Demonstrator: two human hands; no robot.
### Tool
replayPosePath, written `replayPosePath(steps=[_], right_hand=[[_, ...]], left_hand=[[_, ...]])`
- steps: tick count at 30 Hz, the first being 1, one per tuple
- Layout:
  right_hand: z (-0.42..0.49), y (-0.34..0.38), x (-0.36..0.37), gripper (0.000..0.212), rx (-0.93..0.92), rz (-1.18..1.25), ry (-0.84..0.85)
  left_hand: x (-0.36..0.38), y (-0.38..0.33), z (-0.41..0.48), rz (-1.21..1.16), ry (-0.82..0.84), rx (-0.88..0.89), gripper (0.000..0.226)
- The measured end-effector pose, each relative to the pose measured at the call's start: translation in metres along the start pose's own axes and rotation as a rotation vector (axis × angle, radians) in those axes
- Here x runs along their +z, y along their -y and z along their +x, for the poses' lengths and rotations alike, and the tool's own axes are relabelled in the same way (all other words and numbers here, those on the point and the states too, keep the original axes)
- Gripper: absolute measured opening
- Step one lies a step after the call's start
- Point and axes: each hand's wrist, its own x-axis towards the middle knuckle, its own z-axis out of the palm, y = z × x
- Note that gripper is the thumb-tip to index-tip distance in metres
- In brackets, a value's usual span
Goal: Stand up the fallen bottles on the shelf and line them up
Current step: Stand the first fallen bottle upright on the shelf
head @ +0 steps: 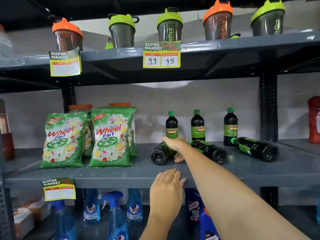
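On the grey middle shelf (pixel 107 175), three dark bottles with green caps stand upright at the back: one at the left (pixel 171 125), one in the middle (pixel 198 125), one at the right (pixel 230 126). Three more lie on their sides: the left fallen bottle (pixel 160 155), a middle one (pixel 210 150) and a right one (pixel 256 148). My right hand (pixel 176 146) is wrapped over the left fallen bottle, gripping it. My left hand (pixel 167 187) rests flat on the shelf's front edge, holding nothing.
Two green detergent bags (pixel 110 135) stand at the left of the same shelf. Shaker cups (pixel 169 25) line the shelf above, with price tags (pixel 161 54) on its edge. Blue spray bottles (pixel 114 215) fill the shelf below. A dark upright post (pixel 268 108) bounds the bay at the right.
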Motion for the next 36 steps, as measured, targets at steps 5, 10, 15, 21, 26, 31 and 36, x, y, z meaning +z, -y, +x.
replayPosePath(steps=[5,10,15,21,26,31,36], right_hand=[[0.001,0.007,0.010,0.075,0.024,0.106,0.089],[0.003,-0.002,-0.002,0.054,0.036,0.445,0.220],[0.003,-0.006,-0.009,0.046,-0.068,0.577,0.092],[0.014,-0.019,-0.012,0.049,-0.355,0.386,-0.131],[0.022,-0.036,0.001,0.070,-0.393,0.424,-0.090],[0.021,-0.037,-0.010,0.077,-0.368,0.374,0.005],[0.021,-0.036,-0.019,0.077,-0.365,0.432,0.182]], left_hand=[[0.004,0.000,-0.001,-0.081,-0.030,0.004,0.032],[0.011,0.000,-0.005,-0.070,-0.100,-0.012,0.031],[0.015,0.000,-0.005,-0.072,-0.144,-0.010,0.030],[0.017,0.002,-0.006,-0.084,-0.146,-0.008,0.030],[0.022,0.003,-0.007,-0.091,-0.169,-0.013,0.027],[0.024,0.003,-0.007,-0.104,-0.200,-0.002,0.028],[0.027,0.004,-0.008,-0.103,-0.214,-0.007,0.029]])
